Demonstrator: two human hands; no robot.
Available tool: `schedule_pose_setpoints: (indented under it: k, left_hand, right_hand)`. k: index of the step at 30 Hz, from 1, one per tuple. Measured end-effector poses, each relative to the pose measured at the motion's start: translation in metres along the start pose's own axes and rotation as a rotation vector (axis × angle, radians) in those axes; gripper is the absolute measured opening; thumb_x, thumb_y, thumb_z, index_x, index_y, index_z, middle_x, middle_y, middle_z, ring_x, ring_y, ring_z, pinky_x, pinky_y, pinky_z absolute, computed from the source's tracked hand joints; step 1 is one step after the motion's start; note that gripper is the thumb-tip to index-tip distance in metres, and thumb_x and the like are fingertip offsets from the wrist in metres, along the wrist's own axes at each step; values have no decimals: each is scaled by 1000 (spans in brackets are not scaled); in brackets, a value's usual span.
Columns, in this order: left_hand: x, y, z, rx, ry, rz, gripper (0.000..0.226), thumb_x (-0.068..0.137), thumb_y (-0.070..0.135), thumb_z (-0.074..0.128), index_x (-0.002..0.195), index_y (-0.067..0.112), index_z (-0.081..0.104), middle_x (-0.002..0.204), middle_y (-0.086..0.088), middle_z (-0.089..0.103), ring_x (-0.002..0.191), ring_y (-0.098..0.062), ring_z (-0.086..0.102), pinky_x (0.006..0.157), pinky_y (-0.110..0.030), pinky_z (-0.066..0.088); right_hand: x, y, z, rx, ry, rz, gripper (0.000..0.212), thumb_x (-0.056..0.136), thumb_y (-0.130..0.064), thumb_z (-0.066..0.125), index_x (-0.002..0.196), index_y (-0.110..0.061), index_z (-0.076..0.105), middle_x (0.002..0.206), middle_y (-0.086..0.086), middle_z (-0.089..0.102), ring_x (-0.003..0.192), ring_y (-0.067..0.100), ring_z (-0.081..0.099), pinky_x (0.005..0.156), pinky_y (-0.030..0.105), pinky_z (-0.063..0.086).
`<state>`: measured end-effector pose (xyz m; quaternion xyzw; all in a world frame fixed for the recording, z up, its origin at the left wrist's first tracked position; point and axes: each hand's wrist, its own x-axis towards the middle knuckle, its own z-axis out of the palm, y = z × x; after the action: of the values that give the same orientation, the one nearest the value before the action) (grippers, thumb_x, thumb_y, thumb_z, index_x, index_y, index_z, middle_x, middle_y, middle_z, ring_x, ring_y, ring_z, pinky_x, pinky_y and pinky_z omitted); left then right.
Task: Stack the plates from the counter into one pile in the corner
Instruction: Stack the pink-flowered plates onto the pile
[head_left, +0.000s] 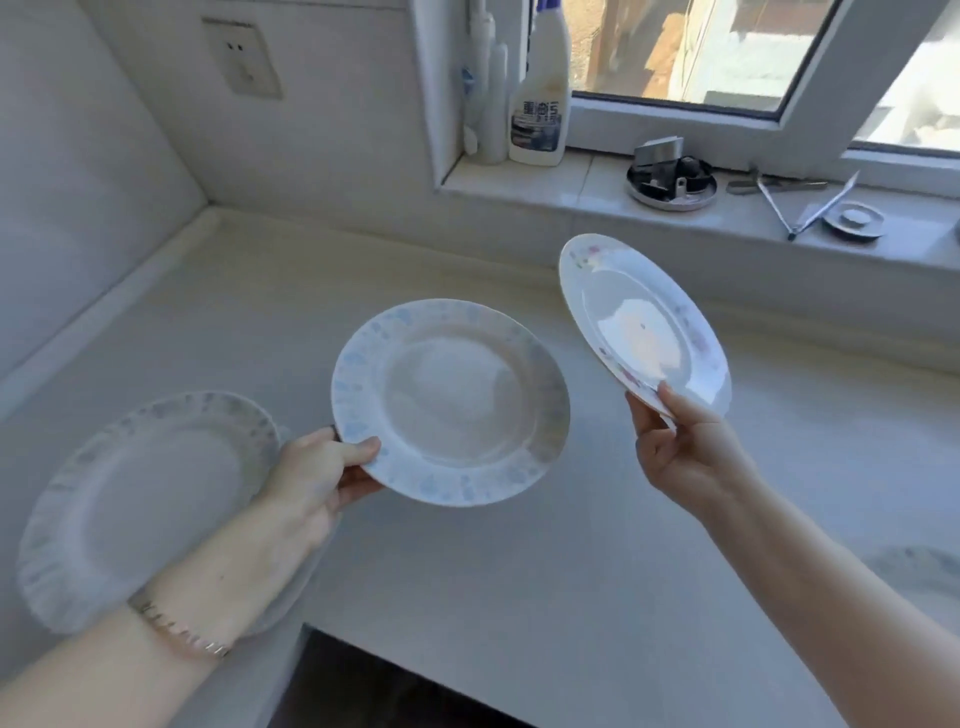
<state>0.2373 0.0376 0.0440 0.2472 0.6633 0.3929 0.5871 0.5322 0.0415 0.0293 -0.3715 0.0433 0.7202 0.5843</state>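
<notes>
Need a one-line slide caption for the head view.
Left hand holds a blue-rimmed white plate, right hand a tilted floral-rimmed white plate, above the white counter.

Plate (150, 499) left on counter (519, 545)

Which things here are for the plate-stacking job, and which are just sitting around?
For the job:
blue-rimmed plate in the left hand
pink-flowered plate in the right hand
grey-patterned plate on the counter

Just sitting around:
spray bottle
round metal tin
tongs
small lid
wall socket
</notes>
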Motion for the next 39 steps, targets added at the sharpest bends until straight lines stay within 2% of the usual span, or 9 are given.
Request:
schedule_pose_setpoints:
  k: [11, 15, 21, 24, 26, 28, 33, 36, 39]
  left_hand:
    - [2, 1, -207, -137, 173, 39, 19, 84, -9, 52, 84, 7, 62, 80, -8, 68, 73, -21, 62, 51, -24, 54]
    - [7, -11, -243, -182, 201, 5, 20, 84, -10, 51, 81, 7, 62, 53, 2, 71, 70, -23, 61, 43, -19, 54]
    - [6, -29, -266, -184, 212, -69, 19, 84, -11, 51, 79, 4, 61, 50, 1, 70, 48, -14, 67, 39, -19, 52]
    - [4, -33, -277, -129, 215, -79, 17, 84, -10, 53, 83, 4, 62, 56, -2, 71, 66, -23, 63, 41, -19, 53]
    - [4, -32, -283, -56, 231, -76, 17, 84, -9, 55, 81, 5, 63, 57, -3, 70, 64, -22, 63, 40, -18, 52]
    - [4, -31, -285, 68, 241, -65, 14, 85, -5, 57, 80, 7, 63, 64, -7, 69, 56, -18, 64, 40, -20, 52]
    - [9, -35, -281, 451, 234, -44, 22, 89, 20, 59, 69, 10, 57, 54, -8, 60, 31, -12, 54, 37, -22, 46]
    - [8, -33, -279, 715, 364, 43, 41, 84, 38, 61, 53, 16, 45, 46, -2, 58, 39, -18, 54, 44, -22, 41]
    - [5, -33, -276, 1006, 586, 133, 48, 82, 47, 57, 55, 14, 36, 50, -1, 49, 54, -23, 49, 50, -26, 30]
  right_hand:
    - [15, 164, 102, -179, -121, 141, 107, 8, -2, 91, 108, -18, 58, 84, 1, 76, 70, 9, 73, 29, 10, 32]
    - [19, 187, 118, -294, -137, 160, 95, 7, -6, 92, 96, -18, 59, 85, 0, 76, 72, 9, 73, 30, 9, 33]
    - [29, 206, 132, -436, -150, 191, 98, 8, -8, 92, 101, -15, 59, 86, 0, 76, 72, 11, 74, 30, 9, 32]
    - [33, 213, 139, -536, -107, 189, 72, 45, -8, 83, 112, -15, 56, 91, 1, 75, 71, 11, 74, 30, 9, 33]
    - [35, 217, 141, -581, -64, 192, 36, 77, -6, 61, 112, -14, 55, 90, 1, 74, 68, 11, 73, 29, 8, 32]
    - [36, 220, 144, -617, -73, 221, 19, 89, -7, 50, 105, -14, 58, 82, -1, 75, 66, 10, 73, 30, 7, 32]
    - [37, 229, 153, -643, -100, 258, 15, 91, -8, 47, 99, -15, 59, 77, -1, 76, 65, 9, 73, 30, 7, 32]
    - [37, 229, 154, -650, -99, 260, 16, 91, -8, 48, 101, -14, 58, 78, -1, 76, 65, 10, 73, 30, 7, 32]
    - [36, 224, 154, -697, -91, 225, 15, 90, -7, 50, 99, -14, 58, 75, -1, 75, 61, 11, 72, 30, 8, 32]
